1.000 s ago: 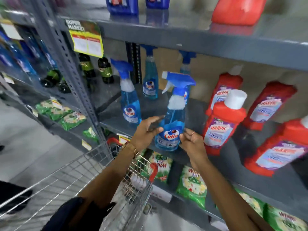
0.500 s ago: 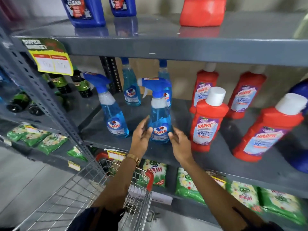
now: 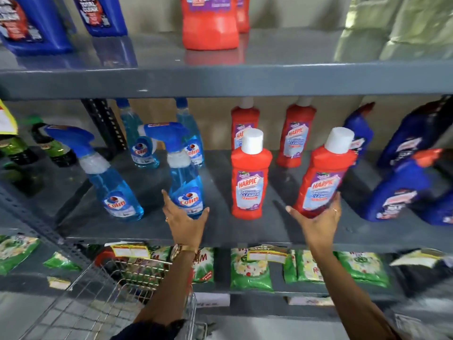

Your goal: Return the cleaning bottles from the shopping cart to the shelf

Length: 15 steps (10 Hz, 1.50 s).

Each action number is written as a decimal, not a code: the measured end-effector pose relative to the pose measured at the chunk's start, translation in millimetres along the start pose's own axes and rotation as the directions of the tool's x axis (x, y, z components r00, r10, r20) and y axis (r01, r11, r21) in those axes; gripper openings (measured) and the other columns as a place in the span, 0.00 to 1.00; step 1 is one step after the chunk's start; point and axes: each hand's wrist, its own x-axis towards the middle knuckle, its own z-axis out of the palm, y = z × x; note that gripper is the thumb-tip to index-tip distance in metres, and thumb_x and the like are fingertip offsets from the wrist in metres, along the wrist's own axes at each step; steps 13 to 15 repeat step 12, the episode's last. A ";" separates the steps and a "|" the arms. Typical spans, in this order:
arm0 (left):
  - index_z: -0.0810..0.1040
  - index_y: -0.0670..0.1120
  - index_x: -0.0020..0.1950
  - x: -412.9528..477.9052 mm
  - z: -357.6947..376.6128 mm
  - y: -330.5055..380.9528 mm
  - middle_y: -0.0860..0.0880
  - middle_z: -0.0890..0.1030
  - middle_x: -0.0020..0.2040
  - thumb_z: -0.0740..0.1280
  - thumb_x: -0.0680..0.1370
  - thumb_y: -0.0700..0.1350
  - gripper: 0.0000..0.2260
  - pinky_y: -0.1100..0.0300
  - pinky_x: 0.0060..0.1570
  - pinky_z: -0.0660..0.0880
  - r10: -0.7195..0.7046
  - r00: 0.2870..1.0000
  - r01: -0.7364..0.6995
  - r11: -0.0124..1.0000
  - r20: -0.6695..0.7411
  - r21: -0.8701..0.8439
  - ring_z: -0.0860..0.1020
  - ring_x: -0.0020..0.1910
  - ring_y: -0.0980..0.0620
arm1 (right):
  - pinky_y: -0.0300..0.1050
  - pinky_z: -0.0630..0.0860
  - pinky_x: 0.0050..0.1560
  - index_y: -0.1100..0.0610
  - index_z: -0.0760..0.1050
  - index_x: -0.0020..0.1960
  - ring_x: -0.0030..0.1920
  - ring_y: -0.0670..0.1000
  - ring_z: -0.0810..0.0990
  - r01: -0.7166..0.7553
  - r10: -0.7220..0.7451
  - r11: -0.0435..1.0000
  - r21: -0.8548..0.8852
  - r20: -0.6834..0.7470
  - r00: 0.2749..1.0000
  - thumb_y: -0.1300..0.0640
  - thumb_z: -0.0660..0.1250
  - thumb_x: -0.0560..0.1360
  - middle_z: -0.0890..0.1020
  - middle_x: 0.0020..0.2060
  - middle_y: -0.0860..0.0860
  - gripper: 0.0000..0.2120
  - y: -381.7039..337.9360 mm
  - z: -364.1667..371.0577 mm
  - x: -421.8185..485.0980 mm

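Observation:
A blue Colin spray bottle (image 3: 184, 185) stands upright on the grey middle shelf (image 3: 228, 233). My left hand (image 3: 185, 223) cups its base, thumb on the left side and fingers on the right. My right hand (image 3: 318, 224) grips the bottom of a red Harpic bottle (image 3: 323, 182) with a white cap, which leans to the right at the shelf. The wire shopping cart (image 3: 98, 303) is below my left arm; what lies inside it is hidden or blurred.
Another Colin spray bottle (image 3: 107, 182) leans at the left, with two more behind. A red Harpic bottle (image 3: 248, 182) stands between my hands. Dark blue bottles (image 3: 402, 187) crowd the right. Green packets (image 3: 250, 271) fill the lower shelf. An upper shelf (image 3: 220, 77) hangs overhead.
My right hand left the spray bottle, moved right and took hold of the red Harpic bottle. My left hand stayed at the spray bottle's base. The view has shifted right and upward.

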 end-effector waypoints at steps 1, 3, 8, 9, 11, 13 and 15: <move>0.47 0.47 0.77 -2.2 -3.3 -2.4 0.39 0.63 0.73 0.80 0.60 0.45 0.56 0.44 0.69 0.65 -0.006 1.000 0.006 0.999 0.003 0.041 0.65 0.72 0.40 | 0.45 0.71 0.53 0.60 0.70 0.59 0.54 0.61 0.80 -0.037 0.036 0.999 -0.024 -0.035 0.999 0.55 0.82 0.57 0.81 0.53 0.61 0.35 8.2 3.9 3.0; 0.42 0.44 0.77 -2.5 -11.1 -4.9 0.39 0.58 0.76 0.79 0.62 0.47 0.57 0.41 0.71 0.62 -0.034 0.999 0.035 0.997 -0.020 0.075 0.59 0.75 0.40 | 0.48 0.74 0.54 0.61 0.70 0.60 0.53 0.60 0.80 0.026 -0.026 1.000 -0.011 0.008 1.000 0.49 0.82 0.57 0.81 0.53 0.59 0.38 7.6 17.6 -7.5; 0.77 0.46 0.62 -201.6 103.5 82.0 0.45 0.84 0.56 0.63 0.75 0.50 0.18 0.55 0.60 0.72 0.680 0.570 -0.788 0.612 0.460 0.073 0.81 0.56 0.47 | 0.50 0.54 0.74 0.68 0.50 0.74 0.74 0.63 0.60 -0.051 0.035 0.996 -0.069 -0.221 0.975 0.51 0.83 0.55 0.61 0.73 0.66 0.60 66.1 -102.8 87.0; 0.78 0.45 0.62 -204.6 115.3 94.0 0.44 0.84 0.56 0.64 0.74 0.50 0.19 0.52 0.56 0.78 0.584 0.610 -0.762 0.618 0.536 0.194 0.82 0.55 0.45 | 0.57 0.67 0.69 0.64 0.60 0.71 0.66 0.61 0.72 -0.031 0.026 0.999 -0.026 -0.198 0.980 0.53 0.83 0.53 0.73 0.66 0.64 0.54 70.8 -106.6 95.0; 0.76 0.47 0.65 -215.5 121.9 92.8 0.45 0.81 0.62 0.62 0.77 0.51 0.18 0.48 0.64 0.75 0.438 0.627 -0.732 0.615 0.644 0.294 0.77 0.63 0.43 | 0.58 0.70 0.67 0.62 0.61 0.69 0.64 0.62 0.71 -0.040 0.037 0.999 -0.010 -0.169 0.985 0.48 0.83 0.50 0.73 0.64 0.62 0.54 71.0 -107.9 91.9; 0.73 0.47 0.67 -215.0 118.1 98.5 0.45 0.78 0.64 0.60 0.78 0.51 0.19 0.49 0.68 0.71 0.412 0.607 -0.742 0.600 0.680 0.299 0.74 0.66 0.44 | 0.57 0.64 0.69 0.62 0.54 0.73 0.69 0.64 0.64 -0.085 0.081 0.996 -0.024 -0.136 0.987 0.45 0.83 0.50 0.65 0.69 0.63 0.62 64.3 -115.8 85.5; 0.73 0.47 0.67 -215.0 118.1 98.5 0.45 0.78 0.64 0.60 0.78 0.51 0.19 0.49 0.68 0.71 0.412 0.607 -0.742 0.600 0.680 0.299 0.74 0.66 0.44 | 0.57 0.64 0.69 0.62 0.54 0.73 0.69 0.64 0.64 -0.085 0.081 0.996 -0.024 -0.136 0.987 0.45 0.83 0.50 0.65 0.69 0.63 0.62 64.3 -115.8 85.5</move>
